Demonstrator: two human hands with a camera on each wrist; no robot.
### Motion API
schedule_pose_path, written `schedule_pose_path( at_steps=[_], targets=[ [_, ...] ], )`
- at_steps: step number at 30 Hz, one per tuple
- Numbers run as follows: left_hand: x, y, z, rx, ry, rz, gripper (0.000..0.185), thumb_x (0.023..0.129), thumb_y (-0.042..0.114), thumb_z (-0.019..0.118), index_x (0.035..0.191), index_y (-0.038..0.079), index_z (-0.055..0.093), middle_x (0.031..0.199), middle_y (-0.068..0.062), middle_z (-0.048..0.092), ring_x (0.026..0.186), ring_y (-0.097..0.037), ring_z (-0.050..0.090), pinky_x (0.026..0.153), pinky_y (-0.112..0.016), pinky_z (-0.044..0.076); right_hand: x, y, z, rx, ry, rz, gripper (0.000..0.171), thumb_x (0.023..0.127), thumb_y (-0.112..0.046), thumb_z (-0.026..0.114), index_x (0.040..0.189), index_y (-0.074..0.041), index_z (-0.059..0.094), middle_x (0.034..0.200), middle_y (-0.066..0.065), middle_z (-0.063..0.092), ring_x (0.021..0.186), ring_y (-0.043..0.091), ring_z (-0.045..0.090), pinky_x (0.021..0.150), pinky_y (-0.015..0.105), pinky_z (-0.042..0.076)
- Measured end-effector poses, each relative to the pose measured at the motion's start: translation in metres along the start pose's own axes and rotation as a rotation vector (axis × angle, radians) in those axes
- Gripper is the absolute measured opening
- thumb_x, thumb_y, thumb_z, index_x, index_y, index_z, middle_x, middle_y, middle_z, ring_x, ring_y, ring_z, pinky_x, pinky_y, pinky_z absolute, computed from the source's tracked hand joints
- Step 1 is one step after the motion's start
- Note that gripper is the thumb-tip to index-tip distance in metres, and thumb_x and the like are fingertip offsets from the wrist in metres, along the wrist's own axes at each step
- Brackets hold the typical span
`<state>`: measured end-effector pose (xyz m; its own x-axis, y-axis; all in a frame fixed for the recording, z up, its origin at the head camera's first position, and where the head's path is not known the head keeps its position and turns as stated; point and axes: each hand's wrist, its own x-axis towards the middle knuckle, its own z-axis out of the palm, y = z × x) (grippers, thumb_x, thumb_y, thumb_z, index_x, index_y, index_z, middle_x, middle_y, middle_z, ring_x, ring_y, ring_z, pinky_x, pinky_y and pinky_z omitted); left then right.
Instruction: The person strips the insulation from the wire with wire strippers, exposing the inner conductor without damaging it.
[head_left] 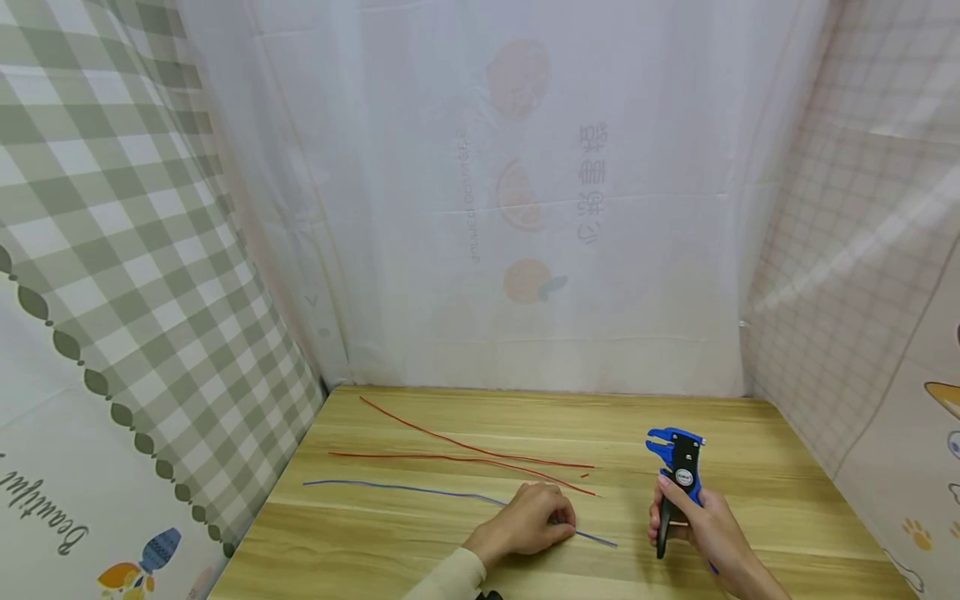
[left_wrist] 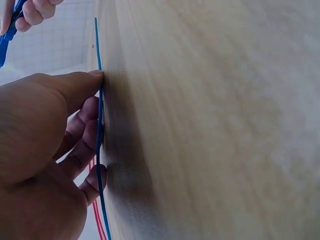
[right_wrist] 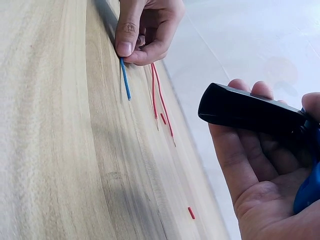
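wires: 1 blue wire, 2 red wires on worktop
left hand: pinches blue wire
right hand: grips 1 wire stripper

On the green-checked cloth hanging at the left, a white lower band carries slanted cursive script that reads "Beautiful", tilted and partly cut off by the edge of the head view.

The thin white sheet at the back shows print through from its far side, so everything on it is mirrored. A vertical line of small Latin letters stands beside the orange fruit pictures, too faint and reversed to read. To the right of it runs a column of four grey Chinese characters, also mirrored and not legible.

The wire stripper bears a small round white label; its lettering is too small to make out.
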<state>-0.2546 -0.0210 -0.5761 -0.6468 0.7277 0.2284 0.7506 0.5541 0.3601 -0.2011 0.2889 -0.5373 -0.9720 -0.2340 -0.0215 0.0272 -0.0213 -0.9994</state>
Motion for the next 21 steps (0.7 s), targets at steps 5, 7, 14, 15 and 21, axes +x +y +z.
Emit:
schedule_pose_path(
  at_steps=[5, 7, 14, 15, 21],
  targets=[
    [-0.0005, 0.0010, 0.0013, 0.030, -0.021, -0.009, 0.007, 0.105, 0.028, 0.082, 0.098, 0.028, 0.083, 0.091, 0.019, 0.071, 0.086, 0.013, 0.050, 0.090, -0.014, 0.039, 0.0008, 0.0016, -0.0002, -0.008, 0.009, 0.010, 0.038, 0.125, -0.030, 0.041, 0.106, -0.008, 0.064, 0.085, 0.002, 0.074, 0.079, 0.021, 0.078, 0.079, 0.046, 0.070],
    [-0.0007, 0.0014, 0.0019, 0.040, -0.030, -0.013, 0.008, 0.106, 0.028, 0.080, 0.099, 0.028, 0.083, 0.093, 0.019, 0.071, 0.086, 0.013, 0.050, 0.088, -0.014, 0.037, 0.0012, 0.0021, -0.0009, -0.007, 0.002, 0.006, 0.037, 0.125, -0.029, 0.040, 0.107, -0.008, 0.064, 0.086, 0.002, 0.074, 0.079, 0.021, 0.078, 0.079, 0.046, 0.070],
    [-0.0019, 0.0020, 0.0014, 0.048, -0.040, -0.025, 0.012, 0.111, 0.031, 0.073, 0.102, 0.027, 0.080, 0.097, 0.017, 0.069, 0.089, 0.009, 0.051, 0.081, -0.015, 0.035, 0.0016, 0.0013, -0.0015, -0.005, -0.010, 0.004, 0.037, 0.126, -0.027, 0.038, 0.107, -0.007, 0.064, 0.086, 0.002, 0.074, 0.080, 0.021, 0.078, 0.080, 0.046, 0.070],
    [-0.0019, 0.0021, 0.0008, 0.049, -0.035, -0.025, 0.012, 0.111, 0.031, 0.072, 0.103, 0.027, 0.080, 0.097, 0.018, 0.070, 0.089, 0.009, 0.051, 0.082, -0.015, 0.036, 0.0016, 0.0010, -0.0015, -0.005, -0.009, 0.005, 0.037, 0.126, -0.027, 0.038, 0.107, -0.007, 0.064, 0.086, 0.002, 0.074, 0.080, 0.021, 0.078, 0.080, 0.046, 0.070],
    [0.0011, 0.0026, -0.0020, -0.047, 0.010, -0.041, 0.010, 0.115, 0.023, 0.066, 0.109, 0.020, 0.074, 0.097, 0.013, 0.071, 0.084, 0.010, 0.050, 0.083, -0.012, 0.045, 0.0017, -0.0005, -0.0009, -0.005, -0.010, -0.005, 0.037, 0.125, -0.027, 0.039, 0.107, -0.008, 0.064, 0.086, 0.002, 0.075, 0.079, 0.020, 0.078, 0.080, 0.045, 0.070]
  ],
)
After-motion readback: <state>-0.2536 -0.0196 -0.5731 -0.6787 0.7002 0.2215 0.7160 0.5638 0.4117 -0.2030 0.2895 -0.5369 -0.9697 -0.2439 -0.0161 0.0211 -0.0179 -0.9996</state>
